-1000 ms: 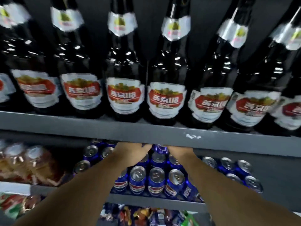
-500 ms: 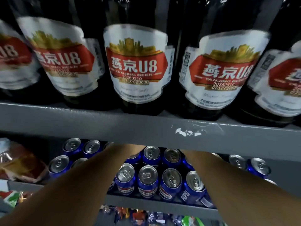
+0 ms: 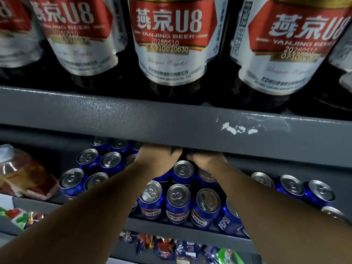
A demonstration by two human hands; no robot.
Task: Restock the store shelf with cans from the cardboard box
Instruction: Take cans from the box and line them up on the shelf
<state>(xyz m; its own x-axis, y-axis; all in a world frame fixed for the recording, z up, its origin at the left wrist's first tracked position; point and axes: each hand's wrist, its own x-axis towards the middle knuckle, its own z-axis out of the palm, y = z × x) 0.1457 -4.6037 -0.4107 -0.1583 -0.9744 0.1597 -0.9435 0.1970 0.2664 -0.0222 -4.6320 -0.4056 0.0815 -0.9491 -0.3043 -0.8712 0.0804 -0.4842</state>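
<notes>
Several blue Pepsi cans (image 3: 178,203) with silver tops stand packed on the middle shelf (image 3: 171,228). Both my arms reach in above them toward the back. My left hand (image 3: 157,156) and my right hand (image 3: 206,161) sit close together under the lip of the upper shelf (image 3: 152,119). That lip hides the fingers of both hands. A dark shape shows between the hands, and I cannot tell whether it is a can. The cardboard box is out of view.
Large dark Yanjing U8 beer bottles (image 3: 172,42) line the upper shelf close to my head. A plastic-wrapped pack of amber bottles (image 3: 21,172) lies at the left of the can shelf. Colourful snack packets (image 3: 167,246) fill the shelf below.
The view has moved closer to the shelves and lower, so the beer labels now fill the top. My hands have stayed deep at the back of the can shelf, close together.
</notes>
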